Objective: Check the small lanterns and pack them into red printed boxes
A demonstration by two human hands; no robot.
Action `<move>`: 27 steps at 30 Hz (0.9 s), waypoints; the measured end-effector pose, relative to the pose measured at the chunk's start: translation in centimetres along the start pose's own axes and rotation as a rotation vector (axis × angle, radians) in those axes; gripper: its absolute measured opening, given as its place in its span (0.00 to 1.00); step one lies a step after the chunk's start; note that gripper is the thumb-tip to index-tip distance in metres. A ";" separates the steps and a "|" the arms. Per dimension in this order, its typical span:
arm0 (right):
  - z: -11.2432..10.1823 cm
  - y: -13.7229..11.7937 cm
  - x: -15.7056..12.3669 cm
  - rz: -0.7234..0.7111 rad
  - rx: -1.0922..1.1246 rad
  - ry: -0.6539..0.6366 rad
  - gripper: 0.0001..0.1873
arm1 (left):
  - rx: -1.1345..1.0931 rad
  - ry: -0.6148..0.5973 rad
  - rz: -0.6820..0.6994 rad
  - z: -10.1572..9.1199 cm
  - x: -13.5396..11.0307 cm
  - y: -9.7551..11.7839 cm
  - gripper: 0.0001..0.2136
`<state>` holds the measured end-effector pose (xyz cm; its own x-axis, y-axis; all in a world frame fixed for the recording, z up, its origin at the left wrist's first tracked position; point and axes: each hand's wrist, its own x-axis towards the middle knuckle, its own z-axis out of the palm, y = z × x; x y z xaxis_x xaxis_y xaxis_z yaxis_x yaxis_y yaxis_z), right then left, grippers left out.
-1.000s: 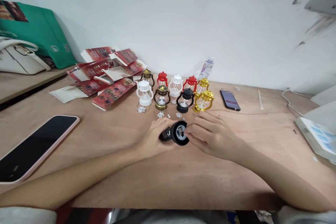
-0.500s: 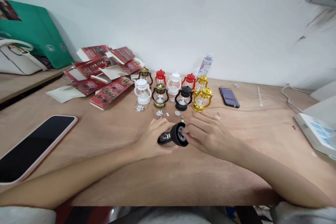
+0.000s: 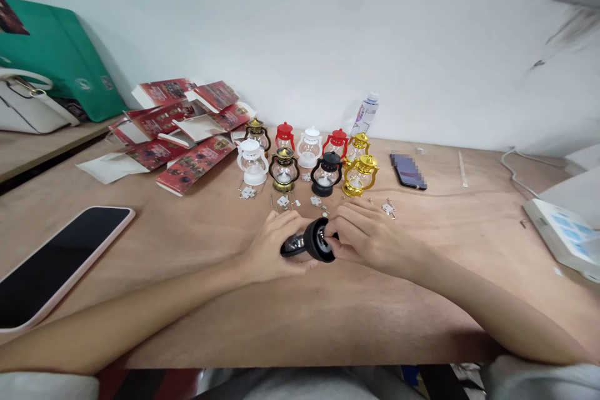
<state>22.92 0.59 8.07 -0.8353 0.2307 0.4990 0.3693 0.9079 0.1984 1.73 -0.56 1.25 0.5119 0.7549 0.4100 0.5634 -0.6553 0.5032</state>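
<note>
A small black toy lantern (image 3: 315, 240) lies tipped on its side in my left hand (image 3: 272, 244), its round base turned to the right. My left fingers wrap around its clear body. At the open underside of the base, the fingertips of my right hand (image 3: 363, 234) are pinched together; whatever they hold is hidden. Beyond my hands stand several more lanterns, among them a black one (image 3: 327, 174), a gold one (image 3: 360, 175), a bronze one (image 3: 284, 170) and a white one (image 3: 252, 162). Small white pieces with metal wires (image 3: 283, 201) lie in front of them.
Red printed boxes (image 3: 194, 165) are heaped at the back left. A large phone (image 3: 65, 262) lies at the left, a smaller phone (image 3: 409, 171) at the back right. A water bottle (image 3: 365, 114) leans by the wall. A white box (image 3: 565, 237) sits at the right.
The right fingertips have shifted slightly at the lantern's base, with the thumb now bent in closer. The left hand keeps its hold. The whole view has moved very slightly.
</note>
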 end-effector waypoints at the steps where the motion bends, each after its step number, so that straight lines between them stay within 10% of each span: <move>1: 0.0 0.0 0.0 0.009 0.015 -0.001 0.13 | -0.007 -0.006 -0.007 0.0 0.0 0.0 0.19; 16: 0.0 0.8 -0.5 0.102 0.271 -0.022 0.08 | -0.041 -0.004 -0.010 0.1 -0.1 -0.1 0.18; 27: 0.1 0.6 0.0 -0.035 -0.049 0.077 0.19 | -0.051 -0.012 -0.030 0.2 -0.1 -0.3 0.18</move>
<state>23.09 1.15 8.16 -0.8146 0.1699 0.5545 0.3617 0.8962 0.2568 1.69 -0.49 0.89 0.5027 0.7738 0.3853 0.5452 -0.6297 0.5534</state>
